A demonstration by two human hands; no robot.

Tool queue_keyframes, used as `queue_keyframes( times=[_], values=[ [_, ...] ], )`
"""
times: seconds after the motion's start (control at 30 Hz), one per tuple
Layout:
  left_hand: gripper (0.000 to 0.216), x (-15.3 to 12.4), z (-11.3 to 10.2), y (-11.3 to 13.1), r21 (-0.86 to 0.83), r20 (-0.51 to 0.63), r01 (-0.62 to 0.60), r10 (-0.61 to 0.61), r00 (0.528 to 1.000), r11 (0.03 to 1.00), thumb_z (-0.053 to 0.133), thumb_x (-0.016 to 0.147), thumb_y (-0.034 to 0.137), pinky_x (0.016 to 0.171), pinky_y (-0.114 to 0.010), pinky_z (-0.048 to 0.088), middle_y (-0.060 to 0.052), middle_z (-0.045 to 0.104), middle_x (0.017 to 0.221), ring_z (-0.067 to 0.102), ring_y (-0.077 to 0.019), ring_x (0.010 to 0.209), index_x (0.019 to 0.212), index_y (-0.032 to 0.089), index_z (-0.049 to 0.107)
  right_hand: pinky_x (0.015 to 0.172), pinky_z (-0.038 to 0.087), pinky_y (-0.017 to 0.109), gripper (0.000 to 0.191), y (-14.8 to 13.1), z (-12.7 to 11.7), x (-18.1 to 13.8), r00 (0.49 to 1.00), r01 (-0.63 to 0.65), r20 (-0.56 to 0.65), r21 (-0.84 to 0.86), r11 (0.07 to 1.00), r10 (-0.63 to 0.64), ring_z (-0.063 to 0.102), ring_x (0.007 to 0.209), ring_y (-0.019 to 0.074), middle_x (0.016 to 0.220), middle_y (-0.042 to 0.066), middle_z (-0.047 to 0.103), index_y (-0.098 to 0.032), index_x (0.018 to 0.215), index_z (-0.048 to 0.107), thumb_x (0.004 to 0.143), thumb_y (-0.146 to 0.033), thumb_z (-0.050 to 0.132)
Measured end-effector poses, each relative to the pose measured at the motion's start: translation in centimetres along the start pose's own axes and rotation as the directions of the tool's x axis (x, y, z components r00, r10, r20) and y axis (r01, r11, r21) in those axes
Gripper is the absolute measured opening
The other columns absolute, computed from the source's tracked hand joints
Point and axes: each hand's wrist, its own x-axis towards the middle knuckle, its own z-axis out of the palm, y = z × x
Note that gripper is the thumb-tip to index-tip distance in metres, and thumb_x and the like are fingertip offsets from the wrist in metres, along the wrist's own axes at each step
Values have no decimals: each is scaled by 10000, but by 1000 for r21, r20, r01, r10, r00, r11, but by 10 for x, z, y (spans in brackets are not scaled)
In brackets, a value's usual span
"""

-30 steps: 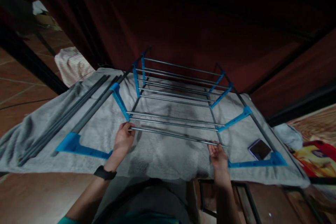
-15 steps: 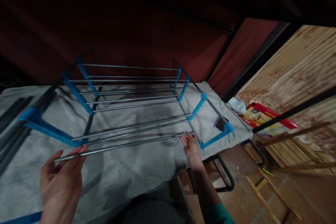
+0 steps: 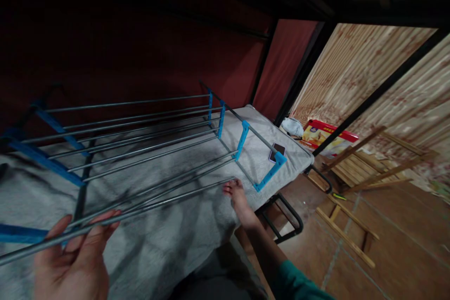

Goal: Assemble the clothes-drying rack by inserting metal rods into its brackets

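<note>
A rack of thin metal rods and blue plastic side brackets (image 3: 242,138) lies on a grey blanket (image 3: 176,239). A loose metal rod (image 3: 154,204) stretches across in front of it. My left hand (image 3: 75,262), palm up with fingers spread, supports the rod's left part at the bottom left. My right hand (image 3: 236,192) pinches the rod's right end near the lowest blue bracket (image 3: 270,173).
A phone (image 3: 276,152) lies on the blanket's right edge beside the rack. On the tiled floor to the right are wooden slats (image 3: 346,236), a red box (image 3: 325,136) and a white cloth (image 3: 291,126). A black metal frame (image 3: 288,218) shows under the blanket.
The view has swung to the right, so the rack sits further left. My left hand has loosened from a grip to an open palm under the rod. My right hand stays on the rod's right end.
</note>
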Motion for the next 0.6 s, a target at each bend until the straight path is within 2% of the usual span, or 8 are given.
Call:
queue_keyframes(
  times=[0.13, 0.23, 0.3, 0.37, 0.47, 0.53, 0.57, 0.6],
  values=[
    [600, -16, 26, 20, -135, -20, -9, 6, 1000, 991, 912, 821, 384, 1308, -614, 575, 164, 867, 977, 861, -275, 1169, 1348, 597, 717, 589, 577, 272, 353, 11, 6, -7, 999, 2, 54, -54, 999, 1, 664, 633, 160, 730, -70, 747, -290, 953, 606, 760, -246, 898],
    [632, -19, 38, 21, -179, 4, -12, 13, 1000, 984, 954, 810, 443, 1279, -579, 604, 101, 875, 985, 865, -253, 1048, 1391, 488, 710, 545, 560, 295, 422, 13, 9, -8, 998, 16, 66, -108, 994, -9, 635, 589, 175, 693, -53, 712, -298, 892, 611, 678, -344, 971],
    [665, -21, 44, 18, -231, 37, 4, 5, 999, 973, 994, 802, 517, 1220, -496, 645, 47, 881, 1000, 857, -231, 1029, 1389, 390, 708, 527, 541, 304, 455, 12, 10, -9, 996, 23, 88, -139, 990, -11, 622, 566, 181, 676, -27, 690, -296, 848, 616, 625, -389, 1001],
    [660, -23, 51, 15, -265, 92, 0, 25, 995, 964, 982, 840, 595, 1152, -405, 666, -2, 885, 1042, 851, -220, 1061, 1376, 323, 708, 528, 527, 311, 451, 11, 11, -11, 992, 32, 123, -168, 985, -11, 628, 571, 189, 679, 1, 681, -296, 798, 625, 592, -394, 1014],
    [631, -28, 59, 13, -206, 168, -62, 97, 981, 977, 873, 957, 655, 1085, -379, 682, -46, 879, 1141, 846, -242, 1141, 1442, 298, 687, 528, 506, 337, 394, 10, 13, -15, 981, 70, 193, -250, 966, -21, 630, 578, 209, 659, 28, 656, -302, 717, 646, 577, -379, 1006],
    [615, -30, 62, 12, -147, 215, -112, 143, 966, 983, 787, 1021, 673, 1089, -405, 680, -61, 868, 1185, 837, -266, 1189, 1491, 292, 674, 521, 488, 360, 369, 9, 15, -17, 954, 130, 296, -280, 951, -44, 620, 563, 227, 600, 23, 605, -306, 670, 644, 607, -413, 992],
    [607, -30, 63, 11, -128, 236, -138, 165, 958, 982, 751, 1042, 678, 1101, -419, 673, -67, 862, 1197, 831, -277, 1208, 1498, 285, 674, 525, 483, 371, 364, 8, 16, -18, 918, 171, 393, -264, 949, -56, 622, 558, 236, 571, 16, 574, -307, 660, 643, 643, -452, 977],
    [600, -30, 64, 11, -114, 251, -163, 188, 950, 980, 720, 1059, 683, 1114, -432, 666, -70, 856, 1201, 825, -285, 1221, 1500, 278, 674, 534, 482, 382, 357, 6, 17, -20, 842, 216, 535, -228, 949, -63, 632, 562, 247, 554, 12, 551, -307, 668, 648, 696, -497, 950]
  ],
)
